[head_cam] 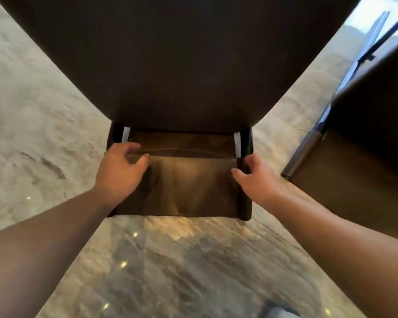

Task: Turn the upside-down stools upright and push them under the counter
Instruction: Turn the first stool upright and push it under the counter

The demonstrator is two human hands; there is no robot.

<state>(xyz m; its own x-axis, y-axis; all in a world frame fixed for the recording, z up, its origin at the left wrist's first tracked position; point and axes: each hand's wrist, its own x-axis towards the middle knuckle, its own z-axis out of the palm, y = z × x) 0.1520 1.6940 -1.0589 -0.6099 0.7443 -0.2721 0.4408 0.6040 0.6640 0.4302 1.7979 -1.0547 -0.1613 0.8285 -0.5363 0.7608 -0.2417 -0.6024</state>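
Plainly the left hand (120, 167) rests on the left edge of the stool (182, 182), its fingers (133, 149) loosely curled and a little spread over the upper rim of the brown seat, the thumb lying near the seam that runs across the cushion. Whether those fingers actually clamp the edge or only lie on it, I cannot tell. The stool stands on the pale stone floor (32, 125) between both forearms, seat up, its far end tucked just beneath the dark overhang of the counter (182, 65) — two dark legs show in the gap there.

It looks a rigid frame with soft, smooth upholstery, probably of some weight; the padded top may slip under a palm, so the firm side edges seem the best hold for pushing.

On the right, the right hand (254, 177) meets the seat's right corner, fingers curled round the edge. Further right stands another dark piece of furniture (354, 168) — apart from the stool.
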